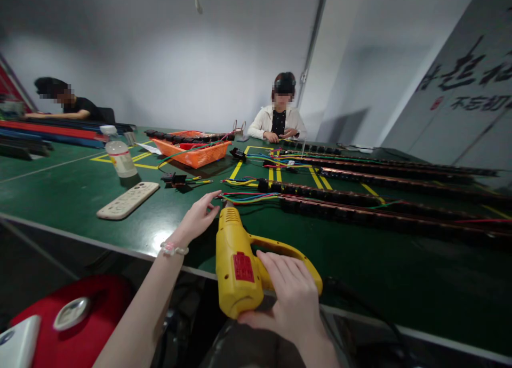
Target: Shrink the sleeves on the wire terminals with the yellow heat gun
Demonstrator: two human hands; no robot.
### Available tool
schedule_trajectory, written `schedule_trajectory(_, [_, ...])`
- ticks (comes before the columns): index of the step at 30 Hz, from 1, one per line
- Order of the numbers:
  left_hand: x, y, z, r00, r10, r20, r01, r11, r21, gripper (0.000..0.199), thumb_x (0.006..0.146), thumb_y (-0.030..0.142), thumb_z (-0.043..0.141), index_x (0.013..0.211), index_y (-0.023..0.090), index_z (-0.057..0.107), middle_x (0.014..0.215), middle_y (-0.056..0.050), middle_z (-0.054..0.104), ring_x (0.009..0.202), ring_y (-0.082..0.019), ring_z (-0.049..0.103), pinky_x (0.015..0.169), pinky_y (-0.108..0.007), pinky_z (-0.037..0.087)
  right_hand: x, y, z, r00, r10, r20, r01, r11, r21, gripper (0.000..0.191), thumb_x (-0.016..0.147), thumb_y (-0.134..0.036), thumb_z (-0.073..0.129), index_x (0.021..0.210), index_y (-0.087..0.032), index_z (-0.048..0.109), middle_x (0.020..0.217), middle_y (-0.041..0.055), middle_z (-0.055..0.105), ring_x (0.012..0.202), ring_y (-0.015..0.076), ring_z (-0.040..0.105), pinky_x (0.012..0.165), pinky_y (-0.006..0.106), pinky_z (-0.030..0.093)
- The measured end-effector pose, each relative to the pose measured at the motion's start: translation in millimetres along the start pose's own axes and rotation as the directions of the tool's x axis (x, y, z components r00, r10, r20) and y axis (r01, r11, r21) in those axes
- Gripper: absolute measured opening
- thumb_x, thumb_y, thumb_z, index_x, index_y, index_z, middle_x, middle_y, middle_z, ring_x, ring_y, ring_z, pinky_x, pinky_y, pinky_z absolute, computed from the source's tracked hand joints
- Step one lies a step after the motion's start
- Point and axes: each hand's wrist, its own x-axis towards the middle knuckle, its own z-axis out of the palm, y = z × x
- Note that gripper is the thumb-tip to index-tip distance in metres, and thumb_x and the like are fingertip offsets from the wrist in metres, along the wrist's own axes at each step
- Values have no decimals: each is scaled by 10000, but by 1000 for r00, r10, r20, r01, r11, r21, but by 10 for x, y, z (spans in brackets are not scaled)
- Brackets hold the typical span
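Note:
My right hand (pixel 294 290) is wrapped around the yellow heat gun (pixel 236 261), its thumb under the rear end. The nozzle points away from me, just below the ends of a bundle of coloured wires (pixel 252 198). My left hand (pixel 200 216), with a beaded bracelet on the wrist, has its fingertips closed at those wire ends; the exact grip is small in view. The wires run right into a long dark strip (pixel 360 212) with copper-coloured edges. A second strip (pixel 312 191) with wires lies just behind it.
On the green table (pixel 168 250) stand a bottle (pixel 121 157), a phone in a light case (pixel 128 200) and an orange basket (pixel 196 153) bearing dark strips. A short wired connector (pixel 180 180) lies nearby. Co-workers sit across (pixel 280 120) and at far left (pixel 76 104). A red stool (pixel 100 304) is below.

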Motion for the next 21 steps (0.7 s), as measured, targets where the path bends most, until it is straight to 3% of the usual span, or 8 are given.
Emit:
schedule_trajectory(8, [17,36,23,999,10,-38,-15,990,-143,521,835,311,494,1327,154,429,1207,-121,547,811,-137,606,599,-232,485,-131,281,-170,999,-8,32,9,999,-42,884,592,-843,499,1108,-134,612,1020,88,670,906,224,614,853,333,379])
schedule_trajectory(15, [28,-3,10,997,50,-57,-51,999,-17,436,843,274,470,1263,161,506,1041,-72,584,758,-119,589,626,-235,481,-177,490,-350,995,-22,93,30,996,-83,849,588,-799,558,1134,-149,580,1023,85,665,909,216,617,818,328,411])
schedule_trajectory(21, [10,22,-12,994,83,65,-92,983,158,330,883,310,414,1104,198,631,962,-48,608,727,-121,564,678,-247,462,-283,715,-531,993,26,116,-3,981,-195,802,613,-748,595,1168,-170,558,1057,80,659,935,221,613,834,342,398])
